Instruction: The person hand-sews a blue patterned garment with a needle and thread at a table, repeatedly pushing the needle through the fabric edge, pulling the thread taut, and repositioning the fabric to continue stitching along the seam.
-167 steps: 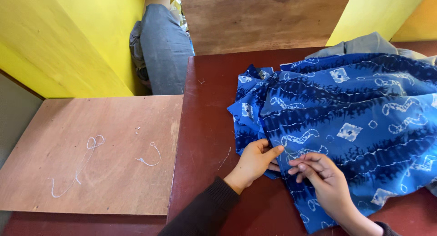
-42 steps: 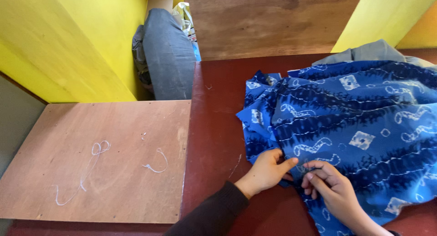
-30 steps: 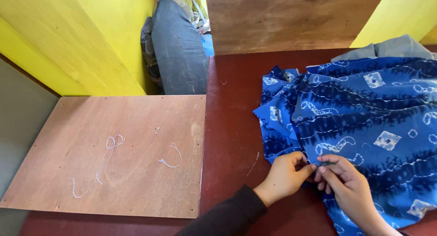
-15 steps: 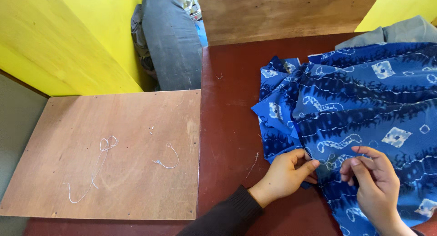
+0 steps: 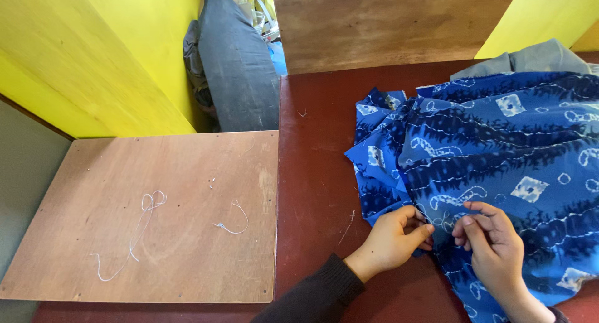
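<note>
A blue patterned cloth (image 5: 499, 148) with white motifs lies bunched on the dark red table (image 5: 318, 173) at the right. My left hand (image 5: 393, 239) pinches the cloth's near edge between thumb and fingers. Close beside it, my right hand (image 5: 490, 245) also pinches the same edge, fingers curled. A dark sleeve covers my left forearm. Whether a needle or thread is held between the fingers cannot be made out.
A plywood board (image 5: 156, 217) lies at the left with loose white threads (image 5: 143, 226) on it. Yellow panels (image 5: 106, 55) rise behind, with a grey bundle (image 5: 240, 67) in the gap. Grey cloth (image 5: 530, 58) lies behind the blue one.
The view has shifted slightly. My right hand, raised off the edge half a second ago, has come back down beside the left hand on the cloth's edge.
</note>
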